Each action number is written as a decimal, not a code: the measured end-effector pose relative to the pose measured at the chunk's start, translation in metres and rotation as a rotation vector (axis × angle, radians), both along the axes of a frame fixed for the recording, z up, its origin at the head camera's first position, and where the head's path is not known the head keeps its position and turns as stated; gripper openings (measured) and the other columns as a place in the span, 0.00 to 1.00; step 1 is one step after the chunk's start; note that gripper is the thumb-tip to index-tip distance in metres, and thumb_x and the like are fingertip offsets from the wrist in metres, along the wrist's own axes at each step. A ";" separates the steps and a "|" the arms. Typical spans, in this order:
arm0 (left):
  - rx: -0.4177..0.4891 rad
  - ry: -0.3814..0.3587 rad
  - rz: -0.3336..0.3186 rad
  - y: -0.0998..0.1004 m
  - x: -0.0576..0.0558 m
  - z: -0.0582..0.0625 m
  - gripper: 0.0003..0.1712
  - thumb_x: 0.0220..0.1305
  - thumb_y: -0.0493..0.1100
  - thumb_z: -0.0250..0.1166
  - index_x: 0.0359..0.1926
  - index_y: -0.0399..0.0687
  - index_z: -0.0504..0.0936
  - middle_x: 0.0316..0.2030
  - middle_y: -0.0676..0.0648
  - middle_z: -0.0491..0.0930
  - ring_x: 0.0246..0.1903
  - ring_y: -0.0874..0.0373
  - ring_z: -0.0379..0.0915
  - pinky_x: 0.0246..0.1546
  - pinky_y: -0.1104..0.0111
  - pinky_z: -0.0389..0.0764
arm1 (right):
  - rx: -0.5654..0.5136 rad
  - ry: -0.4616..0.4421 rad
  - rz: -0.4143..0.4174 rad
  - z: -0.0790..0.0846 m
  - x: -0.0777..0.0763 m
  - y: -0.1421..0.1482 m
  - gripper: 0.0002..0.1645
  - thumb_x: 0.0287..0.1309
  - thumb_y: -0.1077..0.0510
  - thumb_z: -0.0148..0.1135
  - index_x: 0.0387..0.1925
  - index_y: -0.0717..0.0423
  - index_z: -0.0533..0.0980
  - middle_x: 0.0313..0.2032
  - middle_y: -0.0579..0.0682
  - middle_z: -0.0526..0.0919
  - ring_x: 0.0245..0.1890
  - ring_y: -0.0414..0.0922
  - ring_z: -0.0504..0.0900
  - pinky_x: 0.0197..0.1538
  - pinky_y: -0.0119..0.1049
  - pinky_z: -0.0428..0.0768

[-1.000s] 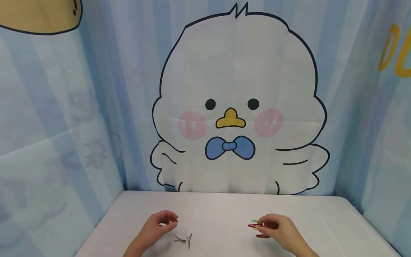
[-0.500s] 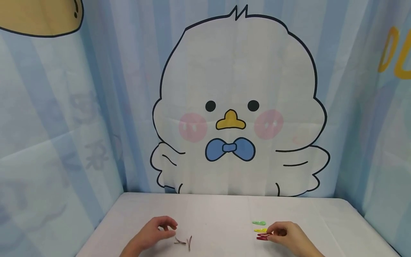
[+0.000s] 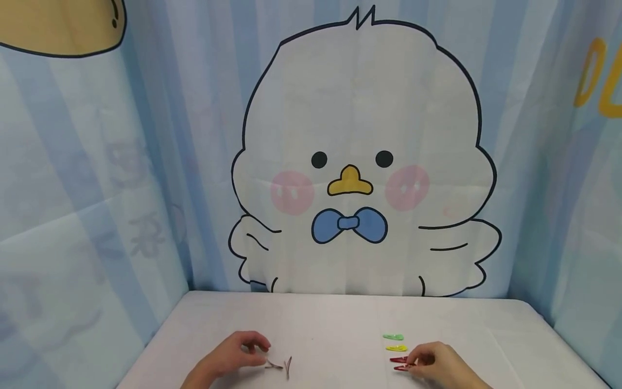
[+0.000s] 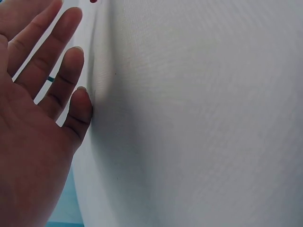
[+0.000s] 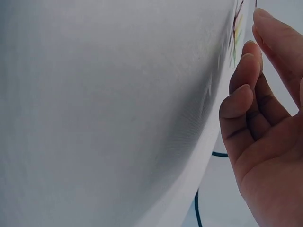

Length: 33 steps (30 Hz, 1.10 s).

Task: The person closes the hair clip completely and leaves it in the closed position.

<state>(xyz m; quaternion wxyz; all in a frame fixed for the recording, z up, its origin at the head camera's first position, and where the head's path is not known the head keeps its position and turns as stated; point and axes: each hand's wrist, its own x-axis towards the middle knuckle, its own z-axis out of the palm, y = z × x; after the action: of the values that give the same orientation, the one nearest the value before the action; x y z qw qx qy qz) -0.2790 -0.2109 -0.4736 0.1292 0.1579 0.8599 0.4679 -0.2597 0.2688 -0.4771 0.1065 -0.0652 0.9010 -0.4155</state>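
In the head view my right hand (image 3: pixel 439 364) pinches the end of a dark red snap hair clip (image 3: pixel 401 368), low over the white table. Just above it lies another red hair clip (image 3: pixel 398 359), close to the fingertips. Further back are a yellow hair clip (image 3: pixel 396 348) and a green hair clip (image 3: pixel 393 337), forming a column with the red ones. My left hand (image 3: pixel 232 354) hovers over the table's left part with relaxed fingers, holding nothing. Beside its thumb lie two brownish V-shaped clips (image 3: pixel 288 368). In the left wrist view, the left hand's fingers (image 4: pixel 66 71) are spread.
A white cloth covers the table (image 3: pixel 330 335). Behind it hangs a blue-striped curtain (image 3: pixel 209 162) printed with a chick, and similar fabric encloses both sides.
My right hand has brought a red clip from beside the green and yellow ones down to the near end of the column. My left hand has lowered slightly and stays near the brownish clips.
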 end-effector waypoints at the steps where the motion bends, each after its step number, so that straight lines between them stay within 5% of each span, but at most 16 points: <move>1: -0.007 0.004 0.001 0.000 0.000 0.000 0.13 0.59 0.37 0.73 0.46 0.43 0.85 0.41 0.50 0.82 0.40 0.53 0.70 0.43 0.60 0.72 | 0.007 -0.007 0.004 0.000 0.000 0.000 0.05 0.56 0.61 0.74 0.34 0.55 0.84 0.26 0.47 0.75 0.31 0.45 0.72 0.34 0.36 0.72; 12: -0.040 -0.008 -0.008 0.002 -0.001 -0.005 0.13 0.57 0.35 0.73 0.45 0.44 0.86 0.41 0.50 0.81 0.40 0.53 0.69 0.44 0.61 0.71 | 0.060 -0.003 0.055 -0.001 -0.003 -0.002 0.04 0.56 0.64 0.72 0.31 0.55 0.83 0.28 0.46 0.77 0.31 0.45 0.73 0.37 0.40 0.73; 23: -0.099 -0.046 0.031 0.008 0.000 -0.006 0.12 0.55 0.35 0.74 0.41 0.48 0.85 0.46 0.48 0.79 0.46 0.48 0.70 0.56 0.41 0.68 | 0.063 0.029 -0.081 0.009 0.003 -0.005 0.03 0.57 0.62 0.72 0.35 0.54 0.85 0.25 0.48 0.73 0.30 0.45 0.72 0.34 0.35 0.73; 33: -0.071 -0.039 0.032 0.010 0.001 -0.010 0.07 0.57 0.36 0.73 0.38 0.47 0.85 0.37 0.51 0.79 0.40 0.53 0.71 0.48 0.52 0.72 | 0.029 0.101 -0.081 0.022 0.009 -0.006 0.05 0.59 0.60 0.71 0.37 0.55 0.84 0.25 0.46 0.73 0.30 0.45 0.72 0.33 0.34 0.73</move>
<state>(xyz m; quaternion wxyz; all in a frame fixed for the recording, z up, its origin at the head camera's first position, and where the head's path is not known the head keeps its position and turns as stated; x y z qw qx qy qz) -0.2775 -0.2012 -0.4834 0.1437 0.1303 0.8757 0.4423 -0.2503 0.2628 -0.4552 0.0449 -0.0479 0.9131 -0.4024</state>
